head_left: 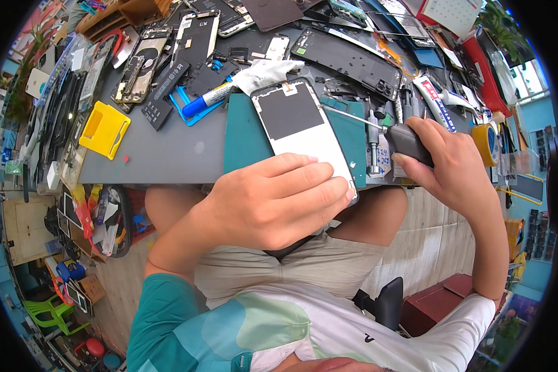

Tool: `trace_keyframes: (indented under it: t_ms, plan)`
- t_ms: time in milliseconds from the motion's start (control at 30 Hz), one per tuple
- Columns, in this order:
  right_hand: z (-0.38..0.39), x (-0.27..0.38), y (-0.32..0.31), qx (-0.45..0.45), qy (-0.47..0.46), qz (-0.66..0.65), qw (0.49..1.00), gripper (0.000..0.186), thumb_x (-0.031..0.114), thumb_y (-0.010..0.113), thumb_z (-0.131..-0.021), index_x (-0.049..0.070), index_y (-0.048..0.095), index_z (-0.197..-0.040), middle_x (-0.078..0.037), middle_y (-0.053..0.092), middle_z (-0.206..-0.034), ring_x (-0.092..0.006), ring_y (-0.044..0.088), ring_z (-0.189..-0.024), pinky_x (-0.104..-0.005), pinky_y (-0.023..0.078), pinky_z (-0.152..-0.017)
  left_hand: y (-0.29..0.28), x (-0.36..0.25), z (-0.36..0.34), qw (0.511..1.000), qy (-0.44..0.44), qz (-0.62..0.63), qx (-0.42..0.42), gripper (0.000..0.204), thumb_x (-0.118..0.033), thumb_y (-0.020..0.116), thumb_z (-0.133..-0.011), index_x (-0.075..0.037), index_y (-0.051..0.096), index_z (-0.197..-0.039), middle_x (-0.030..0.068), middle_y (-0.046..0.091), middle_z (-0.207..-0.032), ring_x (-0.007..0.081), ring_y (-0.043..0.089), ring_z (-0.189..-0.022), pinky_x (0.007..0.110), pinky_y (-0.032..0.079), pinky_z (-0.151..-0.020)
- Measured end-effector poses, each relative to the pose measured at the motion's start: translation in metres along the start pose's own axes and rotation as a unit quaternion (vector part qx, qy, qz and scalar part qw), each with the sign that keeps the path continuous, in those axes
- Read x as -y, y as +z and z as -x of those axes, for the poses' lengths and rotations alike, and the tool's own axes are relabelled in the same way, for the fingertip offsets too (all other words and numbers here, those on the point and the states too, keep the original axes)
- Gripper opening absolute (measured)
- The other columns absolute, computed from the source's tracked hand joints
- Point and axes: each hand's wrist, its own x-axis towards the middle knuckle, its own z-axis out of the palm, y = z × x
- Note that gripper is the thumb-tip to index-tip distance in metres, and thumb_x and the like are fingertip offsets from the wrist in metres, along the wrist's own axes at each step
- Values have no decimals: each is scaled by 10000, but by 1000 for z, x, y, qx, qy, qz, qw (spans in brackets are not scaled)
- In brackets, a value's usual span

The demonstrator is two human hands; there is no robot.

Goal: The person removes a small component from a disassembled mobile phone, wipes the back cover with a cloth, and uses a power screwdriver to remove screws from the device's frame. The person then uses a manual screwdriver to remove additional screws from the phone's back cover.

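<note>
A phone display panel (291,115), its back side up with a black area above a white one, lies tilted across a green mat (242,133). My left hand (279,201) is closed on the lower part of the panel, fingers across its white back. In my right hand (446,158) is a tool with a chunky dark handle (409,141) and a thin metal shaft. The shaft points left, its tip at or close to the panel's upper right edge; actual contact cannot be made out. A crumpled white cloth (263,75) touches the panel's top end.
Left of the mat are a blue marker (208,99), a yellow plastic holder (105,130) and opened phone bodies (144,65). A black phone back housing (350,62) lies behind. To the right are a metal cylindrical tool (373,146), a white tube (434,102) and a tape roll (485,144).
</note>
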Motion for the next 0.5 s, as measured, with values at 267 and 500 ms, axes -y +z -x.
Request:
trace_keyframes:
  t_ms: [267,500]
  plan:
    - [-9,-2,1,-5,-1,8,1000,510,351,842,-955,21,666,-1301,-165,724,-950,-382,712,-763,-468,548,-663,-1,-1,1,1000,-5,-8,7,312,-102,803,-800,-81,857,-1106,20,759,-1123,206,756,-1045,356,648,-906]
    - [-15,-4,1,7,7,-7,1000,501,349,836,-964,22,666,-1303,-165,723,-945,-381,713,-758,-466,549,-666,-1,-2,1,1000,-9,-16,6,269,-120,814,-821,-105,861,-1086,6,763,-1130,192,751,-1066,344,650,-917]
